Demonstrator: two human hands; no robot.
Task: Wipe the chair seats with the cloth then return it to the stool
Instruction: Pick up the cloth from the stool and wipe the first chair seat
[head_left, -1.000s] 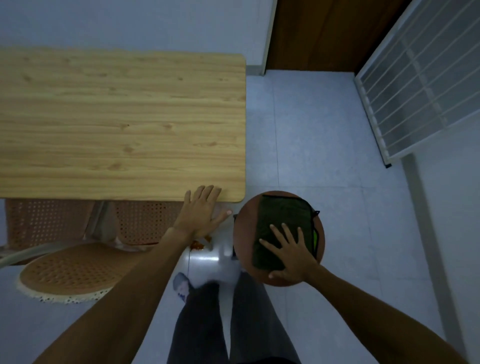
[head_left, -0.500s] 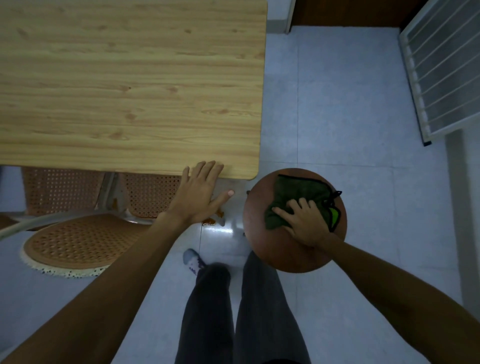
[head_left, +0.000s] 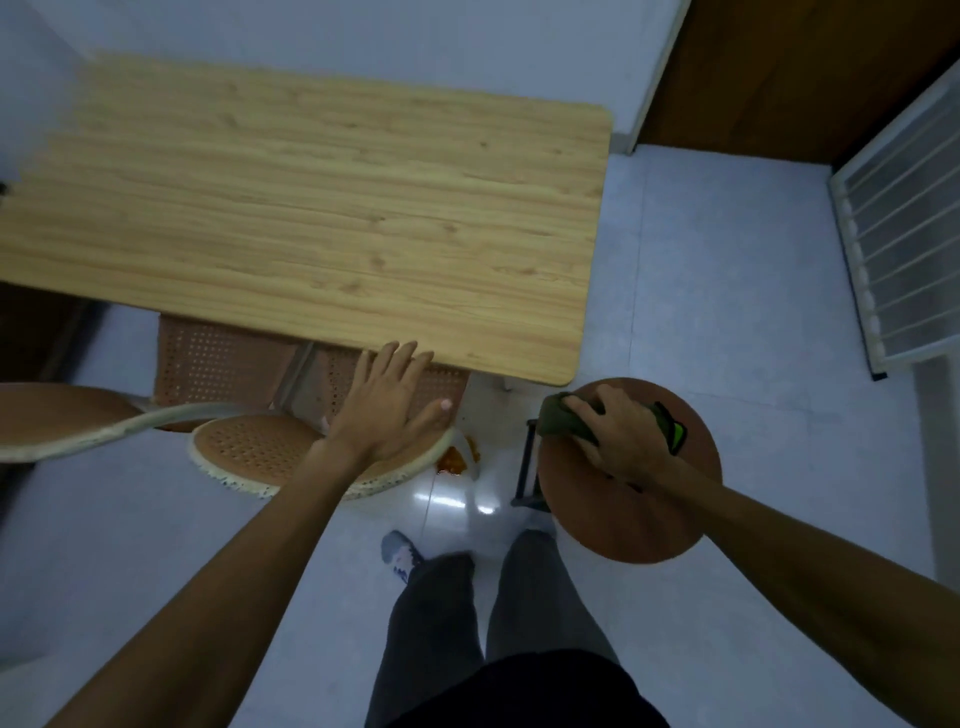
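Note:
A dark green cloth (head_left: 558, 422) with a bright green patch is bunched up on the round brown stool (head_left: 631, 514) at the right. My right hand (head_left: 621, 436) is closed around the cloth, on top of the stool seat. My left hand (head_left: 392, 402) is open with fingers spread, over the right part of a brown perforated chair seat (head_left: 254, 449) with a pale rim, just below the table edge. A second chair seat (head_left: 213, 356) is tucked under the table.
The wooden table (head_left: 322, 218) fills the upper left. A curved chair back (head_left: 78, 431) crosses the left side. An orange spill (head_left: 452, 460) lies on the tiled floor between chair and stool. A white slatted panel (head_left: 904, 234) stands at right. My legs are below.
My right hand went from lying flat on the folded cloth to gripping it into a bunch. The view shifted; my left hand stayed open by the table edge, now over the chair seat.

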